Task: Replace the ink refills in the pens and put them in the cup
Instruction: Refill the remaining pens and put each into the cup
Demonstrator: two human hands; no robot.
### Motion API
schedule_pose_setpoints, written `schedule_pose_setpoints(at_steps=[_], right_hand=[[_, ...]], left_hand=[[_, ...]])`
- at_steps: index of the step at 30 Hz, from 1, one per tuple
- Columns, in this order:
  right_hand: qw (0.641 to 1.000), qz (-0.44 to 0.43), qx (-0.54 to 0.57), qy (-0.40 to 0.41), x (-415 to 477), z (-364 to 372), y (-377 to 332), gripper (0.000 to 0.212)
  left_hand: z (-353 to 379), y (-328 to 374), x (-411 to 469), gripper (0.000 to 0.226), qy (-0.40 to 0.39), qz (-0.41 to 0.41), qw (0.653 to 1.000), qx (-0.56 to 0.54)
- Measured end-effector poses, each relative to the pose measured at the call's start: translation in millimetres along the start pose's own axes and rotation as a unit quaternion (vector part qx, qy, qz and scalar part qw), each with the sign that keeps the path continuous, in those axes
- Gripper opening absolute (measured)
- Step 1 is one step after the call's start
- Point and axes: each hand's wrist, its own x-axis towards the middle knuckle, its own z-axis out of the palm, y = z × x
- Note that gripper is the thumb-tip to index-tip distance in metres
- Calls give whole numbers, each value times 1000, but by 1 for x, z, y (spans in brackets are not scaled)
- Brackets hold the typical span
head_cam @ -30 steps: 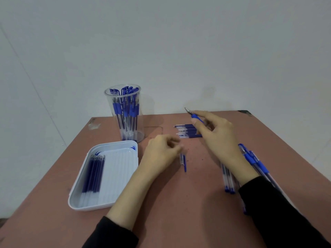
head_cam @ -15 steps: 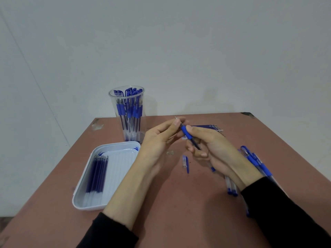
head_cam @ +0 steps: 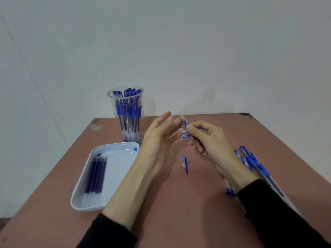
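My right hand (head_cam: 207, 140) grips a blue-grip pen (head_cam: 185, 122) with its metal tip pointing up and left. My left hand (head_cam: 157, 136) is held up beside the tip, fingers straight, fingertips near or touching it. A loose pen cap (head_cam: 184, 163) lies on the table below the hands. The clear cup (head_cam: 126, 115) full of blue pens stands at the back left. A white tray (head_cam: 107, 176) at the left holds several dark blue refills (head_cam: 95, 174). More refills (head_cam: 184, 135) lie behind the hands, partly hidden.
A pile of blue pens (head_cam: 254, 163) lies at the right beside my right forearm, some under the sleeve. The brown table (head_cam: 179, 212) ends at a pale wall behind; its far right corner (head_cam: 245, 114) is chipped.
My right hand brought the pen from the far refill pile toward the middle. My left hand rose off the table to meet the tip, and its fingers have now straightened.
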Motion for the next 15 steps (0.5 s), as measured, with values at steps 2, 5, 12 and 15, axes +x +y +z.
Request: schedule_pose_setpoints(at_steps=[2,5,12,15], right_hand=[[1000,-9,-3,20,1,-3,0,9],[1000,-11,-11,7,1,-4,-1,6],[997,-23,-59,-36,-2,-1,-1,9],[991,-62,-114,-15,-2,0,1,4]], left_hand=[[-3,-1,2,18,29,12,999,20],[-6,-1,3,28,32,16,997,72],[-4,-2,1,31,53,71,992,88],[-8,-1,3,21,109,89,987,81]])
